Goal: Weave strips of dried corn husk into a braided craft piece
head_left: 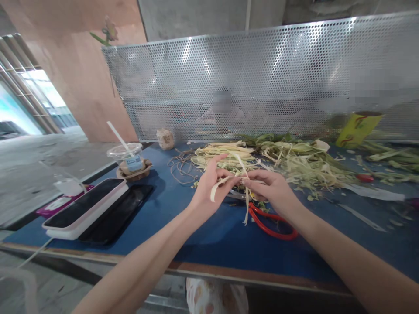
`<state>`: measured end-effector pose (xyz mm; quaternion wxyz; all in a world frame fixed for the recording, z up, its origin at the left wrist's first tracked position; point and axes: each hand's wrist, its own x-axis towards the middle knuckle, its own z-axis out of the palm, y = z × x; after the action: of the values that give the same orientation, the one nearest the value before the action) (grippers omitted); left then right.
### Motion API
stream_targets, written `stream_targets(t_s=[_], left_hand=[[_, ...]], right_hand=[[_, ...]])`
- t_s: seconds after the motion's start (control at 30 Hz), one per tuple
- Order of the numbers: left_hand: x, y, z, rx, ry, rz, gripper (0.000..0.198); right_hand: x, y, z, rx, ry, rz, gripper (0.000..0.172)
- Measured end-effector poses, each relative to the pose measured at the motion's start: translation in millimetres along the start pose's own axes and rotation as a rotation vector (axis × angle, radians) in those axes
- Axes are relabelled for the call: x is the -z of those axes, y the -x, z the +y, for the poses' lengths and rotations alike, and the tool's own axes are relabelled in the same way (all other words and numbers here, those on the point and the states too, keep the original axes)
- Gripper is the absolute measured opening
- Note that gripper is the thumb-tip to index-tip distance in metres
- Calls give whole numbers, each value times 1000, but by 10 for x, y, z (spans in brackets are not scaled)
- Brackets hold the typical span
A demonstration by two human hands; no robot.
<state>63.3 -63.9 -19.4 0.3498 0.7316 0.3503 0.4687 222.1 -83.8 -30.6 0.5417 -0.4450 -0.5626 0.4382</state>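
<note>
My left hand [211, 181] and my right hand [269, 185] meet over the middle of the blue table, fingertips pinched together. Between them is a pale, flat leaf strip [240, 163], bent or crossed where the fingers grip. One loose end curls below my left thumb, another hangs down between the hands. Fingers partly hide how the strip is folded. Beneath and behind my hands lies a bundle of pale yellow-green leaf strips [225, 150]. Scissors with red handles [273, 233] rest under my right wrist, their blades partly covered.
Leafy scraps [304, 163] spread at the back right, near a yellow box [356, 128] and a knife [362, 217]. Tangled twine [181, 165] lies left of the bundle. A lidded cup [131, 161] and phones [88, 205] occupy the left. A perforated metal screen [196, 65] stands behind.
</note>
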Motion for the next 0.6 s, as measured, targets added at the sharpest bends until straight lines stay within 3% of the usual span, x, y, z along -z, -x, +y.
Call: stream_targets(t_s=[0.17, 0.37, 0.6], left_hand=[[4, 26, -18, -19, -18, 2, 57], [9, 26, -40, -17, -58, 0, 55], [61, -5, 6, 33, 60, 12, 59]], right_hand=[[-11, 11, -19, -65, -19, -21, 27], [-25, 17, -22, -37, 14, 12, 25], [0, -18, 42, -26, -50, 4, 24]])
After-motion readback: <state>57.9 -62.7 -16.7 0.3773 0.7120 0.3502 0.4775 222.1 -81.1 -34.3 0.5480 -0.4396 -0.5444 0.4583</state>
